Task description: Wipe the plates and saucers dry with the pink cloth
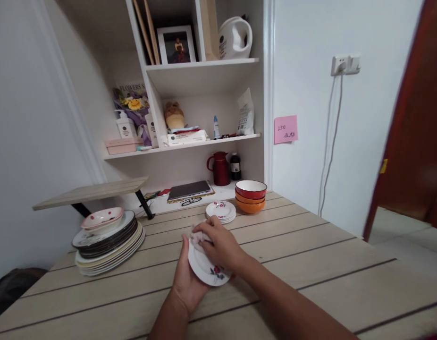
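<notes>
A small white plate with a red flower print is held tilted above the table. My left hand grips it from below and the left side, thumb on the rim. Bunched under the fingers of my right hand is a whitish cloth, pressed on the plate's upper face. Just beyond my hands lies a short stack of matching small plates. Right of that stack stand several nested bowls, red on top and orange beneath.
At the left, a tall stack of plates carries pinkish spotted bowls, beside a small raised wooden shelf. Along the back are a dark laptop, glasses, a red jug and a dark bottle.
</notes>
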{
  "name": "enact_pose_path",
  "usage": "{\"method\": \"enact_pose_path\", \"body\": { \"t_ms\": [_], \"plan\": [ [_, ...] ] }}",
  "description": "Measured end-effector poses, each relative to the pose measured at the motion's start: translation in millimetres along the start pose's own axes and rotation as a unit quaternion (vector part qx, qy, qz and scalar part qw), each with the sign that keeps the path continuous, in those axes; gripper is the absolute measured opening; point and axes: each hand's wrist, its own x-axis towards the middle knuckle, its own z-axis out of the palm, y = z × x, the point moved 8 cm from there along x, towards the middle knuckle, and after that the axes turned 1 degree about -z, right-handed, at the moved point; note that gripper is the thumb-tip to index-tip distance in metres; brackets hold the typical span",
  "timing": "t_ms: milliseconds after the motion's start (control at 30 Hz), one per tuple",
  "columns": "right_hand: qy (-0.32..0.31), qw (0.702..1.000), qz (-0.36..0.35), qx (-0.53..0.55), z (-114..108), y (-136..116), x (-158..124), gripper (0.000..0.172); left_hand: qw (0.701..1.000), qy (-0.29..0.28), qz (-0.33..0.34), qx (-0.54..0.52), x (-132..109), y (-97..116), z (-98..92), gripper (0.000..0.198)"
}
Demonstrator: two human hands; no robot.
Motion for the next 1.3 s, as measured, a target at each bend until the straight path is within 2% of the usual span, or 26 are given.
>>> {"method": "enact_pose_path", "body": {
  "t_ms": [100,167,300,400,500,633,700,767,900,1000,1067,1133,1233,1300],
  "plan": [
    [-0.007,0.996,0.072,-0.059,-2,27,2,0.038,1.0,0.002,-0.006,0.006,1,1,-5.0,0.051],
    [-0.042,0.991,0.089,-0.087,4,34,0,0.037,0.999,0.015,0.036,0.013,0,15,-12.3,0.053],
    [-0.105,0.993,0.023,-0.056,20,13,-7,0.039,0.989,0.066,0.13,0.024,-5,42,-25.2,0.051],
    [-0.112,0.993,-0.038,0.024,25,-13,-10,0.042,0.994,0.055,0.09,0.015,-4,34,-18.9,0.044],
    [-0.064,0.995,-0.052,0.049,15,-20,-7,0.04,0.999,0.028,0.026,0.011,-2,14,-5.9,0.039],
    [-0.007,0.999,0.031,-0.024,-1,9,0,0.038,1.0,0.021,0.007,0.008,0,2,-2.1,0.044],
    [-0.018,0.994,0.082,-0.069,-2,26,0,0.037,0.999,0.032,0.003,0.01,1,3,-8.4,0.049],
    [-0.052,0.988,0.108,-0.1,3,35,-1,0.038,0.998,0.05,0.033,0.011,1,14,-17.2,0.052],
    [-0.117,0.989,0.05,-0.07,20,18,-8,0.038,0.989,0.093,0.116,0.013,-4,40,-30.7,0.049],
    [-0.142,0.989,-0.027,0.018,29,-8,-12,0.042,0.989,0.104,0.108,0.014,-5,40,-30.0,0.046],
    [-0.124,0.989,-0.058,0.061,27,-19,-11,0.043,0.994,0.089,0.067,0.011,-3,30,-23.8,0.042],
    [-0.084,0.992,-0.058,0.068,20,-18,-7,0.042,0.997,0.064,0.033,0.01,-1,18,-15.9,0.037],
    [-0.023,0.999,-0.01,0.035,8,2,0,0.039,0.999,0.032,0.009,0.017,1,5,-8.0,0.041],
    [-0.008,0.999,0.042,0.0,3,21,3,0.037,0.999,0.028,0.003,0.02,2,2,-8.7,0.046]
  ]
}}
